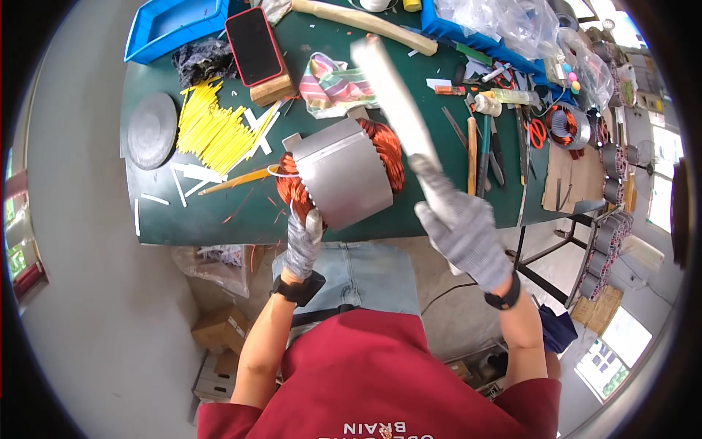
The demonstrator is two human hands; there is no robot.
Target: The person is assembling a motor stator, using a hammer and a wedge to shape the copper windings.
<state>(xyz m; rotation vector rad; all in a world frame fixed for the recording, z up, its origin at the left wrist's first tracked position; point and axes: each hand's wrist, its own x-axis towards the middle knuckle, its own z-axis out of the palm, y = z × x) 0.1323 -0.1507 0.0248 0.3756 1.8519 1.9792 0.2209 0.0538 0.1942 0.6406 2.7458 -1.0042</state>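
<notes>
Copper windings already sat in the grey stator core, lying on the green tabletop; their bulging, uneven ends suggested shaping remained unfinished. The left hand touched the left end, though whether its fingers gripped I couldn't tell; the right hand clenched its fingers around a raised pale stick.

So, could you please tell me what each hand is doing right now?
Left hand: touching the copper winding; whether it grips cannot be told.
Right hand: closed, holding the pale stick.
</notes>
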